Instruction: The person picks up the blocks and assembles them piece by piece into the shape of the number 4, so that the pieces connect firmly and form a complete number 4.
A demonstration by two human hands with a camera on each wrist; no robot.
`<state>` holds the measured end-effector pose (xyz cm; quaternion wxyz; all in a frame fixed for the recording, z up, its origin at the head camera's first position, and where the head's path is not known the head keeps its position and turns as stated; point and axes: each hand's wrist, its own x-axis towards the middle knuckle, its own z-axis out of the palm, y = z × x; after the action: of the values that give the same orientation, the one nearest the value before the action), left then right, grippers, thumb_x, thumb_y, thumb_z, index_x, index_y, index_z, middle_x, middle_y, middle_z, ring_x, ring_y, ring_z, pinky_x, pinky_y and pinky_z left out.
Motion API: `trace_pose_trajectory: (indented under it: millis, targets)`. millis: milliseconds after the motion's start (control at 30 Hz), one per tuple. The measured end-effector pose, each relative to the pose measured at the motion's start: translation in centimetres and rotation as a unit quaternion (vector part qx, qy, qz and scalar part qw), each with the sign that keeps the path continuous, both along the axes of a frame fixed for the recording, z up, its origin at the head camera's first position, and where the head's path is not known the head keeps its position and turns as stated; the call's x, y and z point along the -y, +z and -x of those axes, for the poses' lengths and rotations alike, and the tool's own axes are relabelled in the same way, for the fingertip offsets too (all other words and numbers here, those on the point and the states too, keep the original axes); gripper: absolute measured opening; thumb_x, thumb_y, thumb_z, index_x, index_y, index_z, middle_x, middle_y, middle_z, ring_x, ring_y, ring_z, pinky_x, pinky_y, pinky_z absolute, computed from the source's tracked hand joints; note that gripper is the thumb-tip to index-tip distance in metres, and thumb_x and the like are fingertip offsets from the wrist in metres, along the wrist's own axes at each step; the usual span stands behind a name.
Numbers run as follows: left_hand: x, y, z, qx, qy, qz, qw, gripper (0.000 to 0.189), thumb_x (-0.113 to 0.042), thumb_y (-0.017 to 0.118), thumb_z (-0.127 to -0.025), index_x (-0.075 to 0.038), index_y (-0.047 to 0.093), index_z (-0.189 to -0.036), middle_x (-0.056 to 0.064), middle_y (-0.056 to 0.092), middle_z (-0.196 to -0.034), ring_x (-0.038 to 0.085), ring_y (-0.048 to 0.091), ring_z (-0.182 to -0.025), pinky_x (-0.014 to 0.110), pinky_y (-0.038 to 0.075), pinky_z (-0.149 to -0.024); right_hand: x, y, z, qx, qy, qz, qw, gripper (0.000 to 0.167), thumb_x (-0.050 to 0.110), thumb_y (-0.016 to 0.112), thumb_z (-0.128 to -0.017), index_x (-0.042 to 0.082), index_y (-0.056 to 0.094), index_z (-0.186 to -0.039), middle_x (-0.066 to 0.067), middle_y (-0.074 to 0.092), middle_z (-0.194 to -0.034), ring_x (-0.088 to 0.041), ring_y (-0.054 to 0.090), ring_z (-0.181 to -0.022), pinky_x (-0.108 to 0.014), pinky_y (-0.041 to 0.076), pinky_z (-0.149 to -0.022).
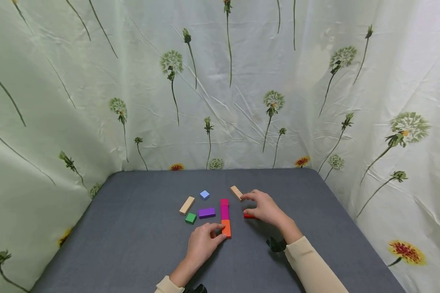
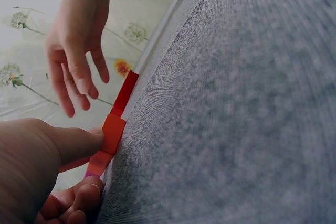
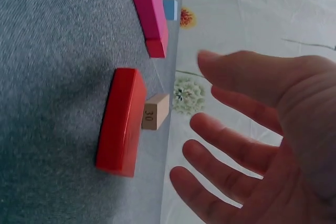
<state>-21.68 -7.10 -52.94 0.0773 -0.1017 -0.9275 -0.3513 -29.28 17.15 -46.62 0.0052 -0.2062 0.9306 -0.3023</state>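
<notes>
At the near end of the magenta block [image 1: 225,212], the orange block [image 1: 227,230] lies in line, ends meeting; a short crimson block [image 1: 224,202] caps the far end. Left hand [image 1: 202,243] pinches the orange block, thumb and finger. Right hand [image 1: 265,208] grasps nothing: fingers spread, apart from the red block [image 3: 118,124], which lies right of the magenta block. Wooden block marked 30 [image 3: 151,115] sits right of and beyond the magenta block. Judging handling: light pinch, orange end square to the magenta block; a sideways shove could skew the row. For red, a low grip across its long sides looks safest; mind the wooden one nearby. Purple block [image 1: 207,213], left of the magenta block: knuckles best kept off it.
</notes>
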Motion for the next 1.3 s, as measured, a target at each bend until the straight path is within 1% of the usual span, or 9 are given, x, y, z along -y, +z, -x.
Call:
trace_pose_trajectory:
  millis: [100, 267, 367, 467, 633, 800, 1033, 1300]
  targets:
    - [0.0, 0.0, -0.1, 0.002, 0.001, 0.002, 1.0000, 0.027, -0.035, 0.084, -0.083, -0.025, 0.080, -0.107, -0.012, 0.047, -0.065, 0.005, 0.042, -0.055, 0.026, 0.032, -0.051, -0.3, -0.4, 0.1, 0.018, 0.001, -0.005, 0.9998, 0.043, 0.016, 0.082, -0.085, 0.015, 0.070, -0.127, -0.010, 0.063, -0.115, -0.033, 0.058, -0.110, -0.051, 0.049, -0.088]
    - [-0.1, 0.0, -0.2, 0.002, 0.002, 0.005, 1.0000, 0.026, -0.035, 0.084, -0.083, -0.026, 0.080, -0.107, -0.012, 0.048, -0.065, 0.005, 0.042, -0.056, 0.026, 0.032, -0.051, -0.9, -1.2, 0.5, 0.039, -0.001, -0.028, 0.9989, 0.048, 0.018, 0.086, -0.081, 0.015, 0.071, -0.126, -0.004, 0.062, -0.110, -0.026, 0.060, -0.104, -0.047, 0.050, -0.086]
    - [-0.1, 0.0, -0.2, 0.002, 0.002, 0.004, 1.0000, 0.026, -0.035, 0.083, -0.083, -0.026, 0.080, -0.107, -0.013, 0.048, -0.065, 0.004, 0.043, -0.056, 0.026, 0.032, -0.051, -1.2, -1.7, 0.8, 0.040, -0.001, -0.039, 0.9984, 0.044, 0.018, 0.088, -0.079, 0.015, 0.073, -0.121, -0.001, 0.062, -0.105, -0.022, 0.060, -0.100, -0.046, 0.051, -0.086]
    - [0.0, 0.1, -0.2, 0.004, 0.002, 0.002, 1.0000, 0.027, -0.034, 0.084, -0.083, -0.025, 0.079, -0.108, -0.012, 0.048, -0.066, 0.005, 0.042, -0.056, 0.026, 0.032, -0.051, -1.4, -2.1, 1.1, 0.041, -0.002, -0.040, 0.9983, 0.040, 0.019, 0.089, -0.078, 0.016, 0.074, -0.116, 0.002, 0.063, -0.103, -0.019, 0.060, -0.097, -0.044, 0.050, -0.085]
    - [0.0, 0.2, -0.2, 0.003, 0.000, 0.002, 1.0000, 0.027, -0.034, 0.084, -0.083, -0.025, 0.079, -0.108, -0.012, 0.047, -0.066, 0.005, 0.042, -0.055, 0.025, 0.032, -0.051, -1.5, -2.3, 1.5, 0.048, -0.008, -0.042, 0.9979, 0.036, 0.020, 0.089, -0.077, 0.019, 0.075, -0.110, 0.003, 0.064, -0.100, -0.015, 0.059, -0.093, -0.043, 0.051, -0.084]
    - [-0.1, 0.0, -0.3, 0.000, 0.003, 0.000, 1.0000, 0.027, -0.033, 0.084, -0.082, -0.025, 0.080, -0.107, -0.013, 0.047, -0.065, 0.004, 0.042, -0.055, 0.025, 0.033, -0.051, -1.7, -2.6, 1.6, 0.045, -0.004, -0.044, 0.9980, 0.032, 0.021, 0.090, -0.076, 0.022, 0.075, -0.105, 0.005, 0.063, -0.096, -0.014, 0.058, -0.089, -0.042, 0.050, -0.082]
    - [-0.2, -0.2, -0.2, -0.004, 0.003, -0.002, 1.0000, 0.026, -0.033, 0.084, -0.082, -0.025, 0.079, -0.107, -0.013, 0.047, -0.066, 0.004, 0.042, -0.055, 0.025, 0.032, -0.051, -1.6, -3.1, 1.4, 0.016, -0.002, -0.053, 0.9985, 0.029, 0.019, 0.090, -0.075, 0.023, 0.075, -0.100, 0.006, 0.061, -0.090, -0.013, 0.056, -0.082, -0.040, 0.048, -0.076]
    - [-0.1, -0.1, -0.1, 0.000, 0.003, 0.001, 1.0000, 0.027, -0.033, 0.085, -0.082, -0.025, 0.080, -0.107, -0.012, 0.048, -0.065, 0.004, 0.043, -0.056, 0.025, 0.032, -0.051, -1.2, -3.1, 1.4, 0.019, -0.016, -0.040, 0.9989, 0.027, 0.017, 0.090, -0.075, 0.022, 0.075, -0.097, 0.006, 0.062, -0.088, -0.013, 0.056, -0.080, -0.040, 0.047, -0.076]
